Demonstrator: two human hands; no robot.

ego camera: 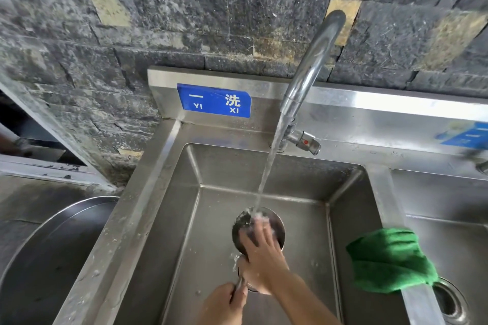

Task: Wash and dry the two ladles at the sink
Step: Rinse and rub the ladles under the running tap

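Ladle (244, 221) in sink (163, 219) under tap (311, 66) stream. Left hand (224, 306) fist closed round handle; right hand (260, 245) fingers spread flat, rubbing bowl. Only 1 ladle seen. Judged: wet steel, rigid, slippery; grip handle. Cloth (390, 261) on divider.

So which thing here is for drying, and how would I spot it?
Start at the steel sink with the running tap. Look right to the divider between the two basins: a cloth is draped over it. It is the only bright green, soft thing among grey metal.
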